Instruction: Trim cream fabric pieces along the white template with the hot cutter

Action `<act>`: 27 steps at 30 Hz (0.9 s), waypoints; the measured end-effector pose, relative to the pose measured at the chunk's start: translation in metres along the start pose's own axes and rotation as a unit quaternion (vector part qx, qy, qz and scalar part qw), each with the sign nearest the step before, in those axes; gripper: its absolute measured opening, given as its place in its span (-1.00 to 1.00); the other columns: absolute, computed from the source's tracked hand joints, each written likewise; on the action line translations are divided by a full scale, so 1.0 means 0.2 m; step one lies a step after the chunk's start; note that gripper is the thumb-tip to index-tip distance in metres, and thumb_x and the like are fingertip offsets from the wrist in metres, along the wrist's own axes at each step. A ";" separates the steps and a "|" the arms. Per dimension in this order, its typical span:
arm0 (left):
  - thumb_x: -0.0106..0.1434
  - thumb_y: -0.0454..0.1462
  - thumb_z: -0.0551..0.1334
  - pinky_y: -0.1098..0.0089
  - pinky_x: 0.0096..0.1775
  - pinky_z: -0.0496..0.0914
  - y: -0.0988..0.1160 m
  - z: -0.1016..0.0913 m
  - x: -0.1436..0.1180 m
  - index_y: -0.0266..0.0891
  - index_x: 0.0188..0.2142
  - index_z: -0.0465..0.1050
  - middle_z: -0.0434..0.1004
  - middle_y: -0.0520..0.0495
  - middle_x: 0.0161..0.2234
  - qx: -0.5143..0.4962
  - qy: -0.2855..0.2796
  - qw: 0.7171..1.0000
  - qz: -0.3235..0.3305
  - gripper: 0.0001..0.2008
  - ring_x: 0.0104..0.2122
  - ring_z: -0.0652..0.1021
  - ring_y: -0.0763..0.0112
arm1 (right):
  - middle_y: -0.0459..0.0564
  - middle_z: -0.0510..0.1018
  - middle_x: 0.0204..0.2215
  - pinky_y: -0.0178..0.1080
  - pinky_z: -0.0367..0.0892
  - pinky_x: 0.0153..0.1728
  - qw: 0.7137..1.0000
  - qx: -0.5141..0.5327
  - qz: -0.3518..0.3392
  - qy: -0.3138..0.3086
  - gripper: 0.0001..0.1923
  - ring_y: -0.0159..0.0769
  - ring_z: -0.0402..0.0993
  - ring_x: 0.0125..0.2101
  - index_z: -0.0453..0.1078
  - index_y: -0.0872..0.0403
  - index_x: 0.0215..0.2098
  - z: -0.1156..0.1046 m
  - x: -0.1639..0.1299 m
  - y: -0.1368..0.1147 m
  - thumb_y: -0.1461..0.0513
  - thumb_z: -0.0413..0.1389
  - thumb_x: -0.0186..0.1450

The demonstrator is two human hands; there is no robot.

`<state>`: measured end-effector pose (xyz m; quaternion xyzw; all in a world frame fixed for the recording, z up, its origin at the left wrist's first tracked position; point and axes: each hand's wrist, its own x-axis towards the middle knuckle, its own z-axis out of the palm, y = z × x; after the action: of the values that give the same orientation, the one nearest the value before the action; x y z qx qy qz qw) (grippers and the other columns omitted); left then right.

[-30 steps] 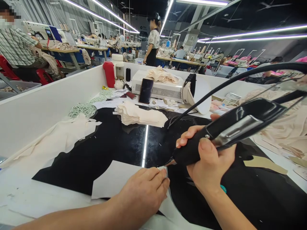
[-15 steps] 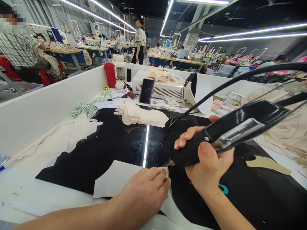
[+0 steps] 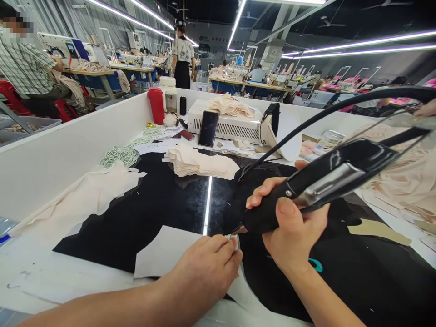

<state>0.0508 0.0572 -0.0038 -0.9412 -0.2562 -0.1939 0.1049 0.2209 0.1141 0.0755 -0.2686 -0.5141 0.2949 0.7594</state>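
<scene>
My right hand [image 3: 296, 227] is wrapped round a black corded hand tool [image 3: 265, 213] with a silver lever and a narrow metal tip. The tool slants down to the left. Its tip meets a small pale fabric edge [image 3: 232, 236] at my left fingertips. My left hand [image 3: 207, 268] is closed, fingers pressed together over that edge; how much they grip is hidden. Beneath and left of this hand lies a white panel [image 3: 166, 252] on the glossy black sheet [image 3: 143, 218]. A small teal item [image 3: 316, 265] lies by my right wrist.
Stacked cream fabric pieces [image 3: 204, 164] lie ahead, with a phone [image 3: 208, 128] leaning on a vented white box [image 3: 235, 129]. Left are loose cream fabric [image 3: 91, 193] and pale green cord [image 3: 119, 156]. The tool's black cable [image 3: 299, 131] arcs right. Co-workers sit and stand beyond the white wall [image 3: 68, 163].
My right hand and the tool have shifted slightly left, the tip now closer to my left fingertips. The white panel looks nearly the same. A standing person in the background has turned and moved left.
</scene>
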 end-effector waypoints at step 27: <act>0.70 -0.16 0.31 0.23 0.01 0.59 -0.13 -0.08 0.00 -0.27 0.12 0.58 0.70 -0.08 -0.06 -0.105 0.020 0.993 0.053 -0.78 -0.08 0.68 0.24 | -0.22 0.74 -0.37 -0.16 0.56 -0.43 0.998 -0.039 0.028 0.041 -0.44 -0.24 0.62 -0.50 0.55 -0.11 0.15 -0.14 -0.14 -0.18 -0.03 0.59 0.31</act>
<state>0.0314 0.0739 0.0133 -0.9552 -0.1822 -0.2325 0.0202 0.2450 0.0665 0.0754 -0.3247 -0.4859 0.2845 0.7600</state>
